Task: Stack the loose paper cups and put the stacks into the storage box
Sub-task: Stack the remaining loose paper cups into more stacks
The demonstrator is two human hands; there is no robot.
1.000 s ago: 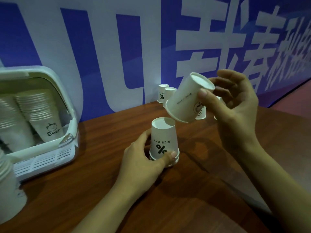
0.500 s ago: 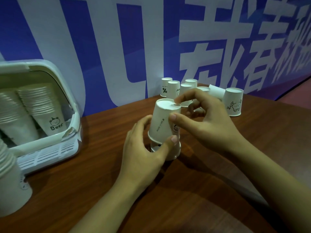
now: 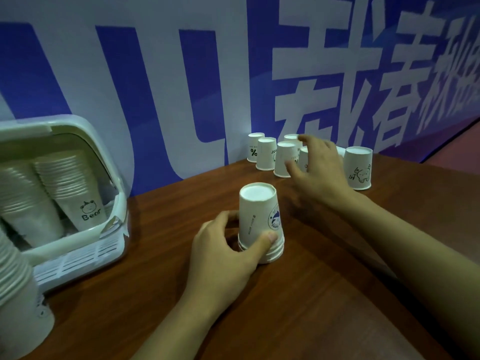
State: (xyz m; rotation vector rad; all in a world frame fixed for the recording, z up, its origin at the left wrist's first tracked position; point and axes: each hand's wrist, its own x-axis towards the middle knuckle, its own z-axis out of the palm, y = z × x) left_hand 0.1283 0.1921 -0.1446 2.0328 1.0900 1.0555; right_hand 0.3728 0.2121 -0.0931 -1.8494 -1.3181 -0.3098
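A short stack of upside-down white paper cups (image 3: 259, 216) stands on the wooden table in the middle. My left hand (image 3: 226, 253) grips its lower rims, thumb in front. My right hand (image 3: 317, 170) is stretched out with spread fingers over a group of several loose upside-down cups (image 3: 284, 158) near the wall, holding nothing. One cup with a cartoon print (image 3: 358, 168) stands apart at the right. The white storage box (image 3: 78, 245) lies open at the left with stacks of cups (image 3: 70, 185) inside.
Another tall cup stack (image 3: 18, 307) stands at the bottom left corner. A blue and white banner (image 3: 233, 74) forms the wall right behind the table. The brown table (image 3: 311, 307) stretches toward me.
My right hand set the cup down onto the stack, let go of it and moved back toward the loose cups by the wall. My left hand kept its grip on the stack.
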